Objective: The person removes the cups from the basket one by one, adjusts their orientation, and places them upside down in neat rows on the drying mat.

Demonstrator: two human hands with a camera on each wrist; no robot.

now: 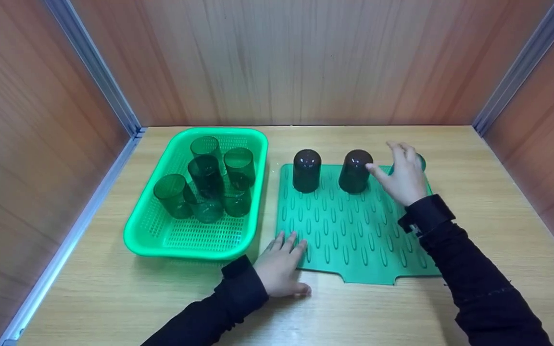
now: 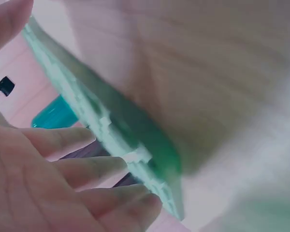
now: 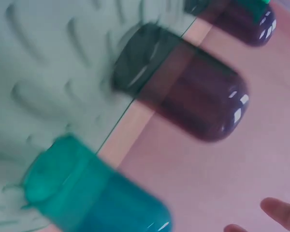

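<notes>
On a green ridged mat [image 1: 334, 230], two dark purple-brown cups [image 1: 307, 173] stand upside down along the far edge. A teal cup [image 3: 101, 193] stands inverted to their right, mostly hidden behind my right hand [image 1: 403, 178] in the head view. That hand hovers by the teal cup with fingers spread, and the right wrist view shows its fingertips [image 3: 280, 212] apart from the cup. My left hand [image 1: 279, 269] lies at the mat's near left corner with straight fingers, thumb over the table. From the left wrist, the mat shows edge-on beyond the fingers [image 2: 92, 169].
Left of the mat, a bright green perforated basket [image 1: 135, 235] holds several see-through cups [image 1: 173, 194], mouths up, one of them darker. Wooden panels [image 1: 306, 62] close off the back and both sides of the table [image 1: 104, 293].
</notes>
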